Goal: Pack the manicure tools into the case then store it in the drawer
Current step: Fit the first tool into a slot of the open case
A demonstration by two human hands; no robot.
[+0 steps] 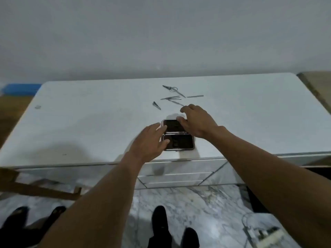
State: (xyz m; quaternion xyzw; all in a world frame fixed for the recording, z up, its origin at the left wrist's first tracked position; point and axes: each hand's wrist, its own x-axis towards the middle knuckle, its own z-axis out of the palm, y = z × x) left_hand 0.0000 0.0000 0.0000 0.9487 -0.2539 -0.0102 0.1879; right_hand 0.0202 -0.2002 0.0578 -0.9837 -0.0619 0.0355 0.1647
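Observation:
A small case (180,141) lies open near the front edge of the white tabletop (89,119), its two dark halves one behind the other. My left hand (150,140) rests on the case's left side, thumb on the near half. My right hand (195,120) holds the right side of the far half, fingers spread. Behind the case lie the metal tools: a nail clipper (156,105), small scissors (171,88), tweezers and thin picks (171,98), and a flat file (194,96). Below the table edge is a white drawer front (179,167).
A wooden chair part (41,190) stands at lower left. A blue object (21,88) sits past the table's far left corner. Marble floor below, with dark shoes (159,221) and a white cable and plug (259,231) at lower right.

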